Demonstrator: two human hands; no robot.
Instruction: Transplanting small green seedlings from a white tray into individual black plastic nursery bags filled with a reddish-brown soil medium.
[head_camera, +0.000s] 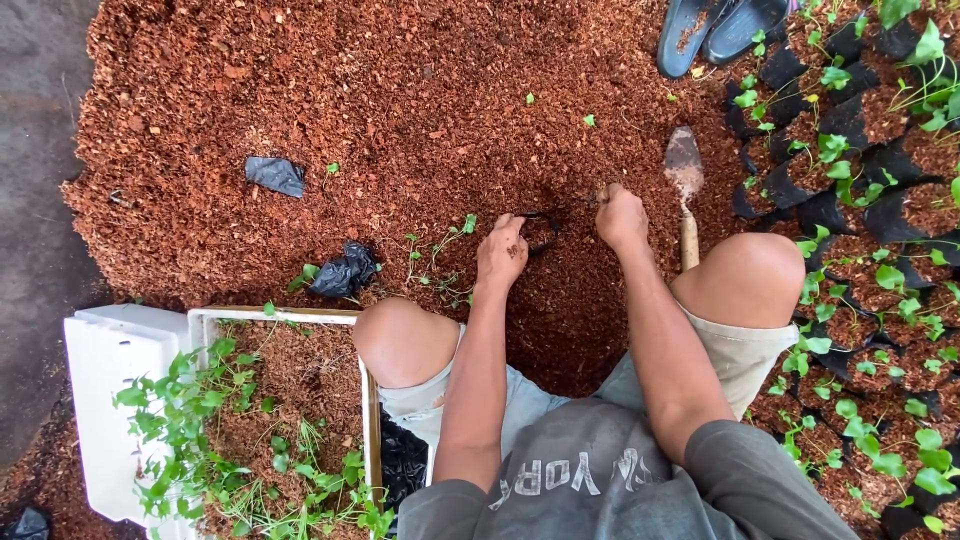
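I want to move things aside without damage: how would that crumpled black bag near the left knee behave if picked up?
The black bag would probably be floppy, since it lies crumpled. It looks like thin film, so likely very light. It may shed bits of the reddish mulch it sits on.

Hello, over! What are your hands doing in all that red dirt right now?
Left hand and right hand both gripping a small black bag, half buried in the dirt. Trowel beside right hand. Nothing blocking.
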